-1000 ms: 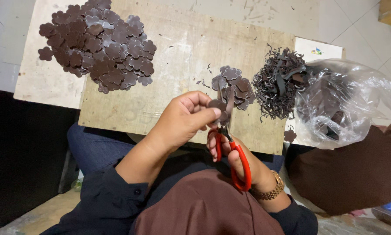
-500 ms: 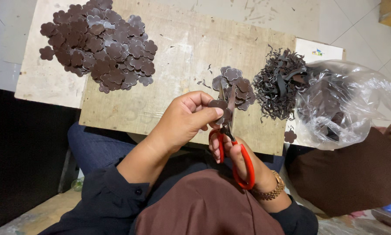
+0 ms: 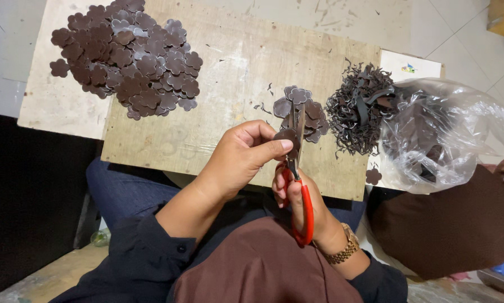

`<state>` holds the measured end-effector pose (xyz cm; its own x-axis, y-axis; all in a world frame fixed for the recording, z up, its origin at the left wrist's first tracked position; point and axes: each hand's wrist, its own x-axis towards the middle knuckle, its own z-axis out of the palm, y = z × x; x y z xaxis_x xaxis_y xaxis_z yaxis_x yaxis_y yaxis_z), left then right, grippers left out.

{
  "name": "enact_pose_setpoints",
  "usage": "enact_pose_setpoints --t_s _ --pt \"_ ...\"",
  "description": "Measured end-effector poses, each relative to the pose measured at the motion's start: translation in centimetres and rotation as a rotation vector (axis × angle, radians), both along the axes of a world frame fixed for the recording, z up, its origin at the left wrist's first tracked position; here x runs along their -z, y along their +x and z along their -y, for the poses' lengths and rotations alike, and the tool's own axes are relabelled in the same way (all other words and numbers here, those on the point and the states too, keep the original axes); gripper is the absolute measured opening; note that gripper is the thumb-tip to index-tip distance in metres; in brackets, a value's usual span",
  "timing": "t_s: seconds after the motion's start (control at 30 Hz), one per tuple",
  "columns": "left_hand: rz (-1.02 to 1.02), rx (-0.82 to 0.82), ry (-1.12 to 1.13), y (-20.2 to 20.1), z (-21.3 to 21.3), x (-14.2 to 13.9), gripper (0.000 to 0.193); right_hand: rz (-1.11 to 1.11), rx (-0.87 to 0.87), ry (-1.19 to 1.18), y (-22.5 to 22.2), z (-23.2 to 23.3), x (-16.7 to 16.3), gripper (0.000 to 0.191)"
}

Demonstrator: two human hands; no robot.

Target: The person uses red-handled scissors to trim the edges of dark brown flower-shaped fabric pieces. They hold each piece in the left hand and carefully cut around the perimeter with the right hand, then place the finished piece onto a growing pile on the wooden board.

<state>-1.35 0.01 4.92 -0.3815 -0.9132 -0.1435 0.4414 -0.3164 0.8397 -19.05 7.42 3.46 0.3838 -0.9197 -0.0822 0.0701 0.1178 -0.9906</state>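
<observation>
The left hand (image 3: 238, 160) pinches a small dark brown piece (image 3: 288, 136) between thumb and forefinger, holding it up just over the near edge of the wooden board (image 3: 235, 73) that lies on the bench (image 3: 44, 101). The right hand (image 3: 297, 196) is closed through the red handles of the scissors (image 3: 297, 168), whose blades point up and away from the body and meet the piece at its edge. How far the blades are parted cannot be told, because the piece covers them.

To cut well here, the left hand should turn the piece into the blades rather than have the scissors chase the outline; this probably gives the scalloped edge a smoother curve. Short bites near the pivot would suit the tight lobes better than long snips with the tips. The thumb sits very close to the blades, so the grip looks best kept on the side of the piece away from the cut.

A small stack of flower shapes (image 3: 302, 109) lies on the board just beyond the scissors. To its right is a tangle of thin offcuts (image 3: 358, 115), touching the mouth of a clear plastic bag (image 3: 448, 134) that holds more dark material. At the far left corner a large heap of flower-shaped pieces (image 3: 128, 59) spreads across the board and bench, well apart from the hands. A few loose scraps dot the board between the piles.
</observation>
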Motion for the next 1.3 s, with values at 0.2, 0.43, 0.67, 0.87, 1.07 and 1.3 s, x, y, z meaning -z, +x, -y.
enact_pose_setpoints --t_s 0.2,0.43,0.67,0.87,1.07,1.3 --pt "-0.025 -0.018 0.024 0.0 0.1 0.0 0.005 0.039 -0.024 0.079 -0.3 0.1 -0.5 0.063" --pt "0.024 -0.044 -0.039 0.5 0.2 -0.3 0.005 0.003 -0.062 0.099 -0.8 0.1 -1.1 0.062" --pt "0.075 -0.045 -0.023 1.0 0.3 -0.7 0.005 -0.018 -0.07 0.095 -1.1 0.2 -1.0 0.061" --pt "0.102 -0.059 -0.006 1.2 0.4 -0.9 0.007 -0.048 -0.125 0.071 -1.1 0.5 -1.1 0.065" --pt "0.168 -0.081 -0.029 1.0 0.5 -0.6 0.01 -0.079 -0.171 0.007 -1.0 0.8 -1.4 0.074" --pt "0.113 -0.096 -0.023 1.1 0.4 -0.3 0.009 -0.098 -0.182 0.025 -1.0 0.9 -1.7 0.078"
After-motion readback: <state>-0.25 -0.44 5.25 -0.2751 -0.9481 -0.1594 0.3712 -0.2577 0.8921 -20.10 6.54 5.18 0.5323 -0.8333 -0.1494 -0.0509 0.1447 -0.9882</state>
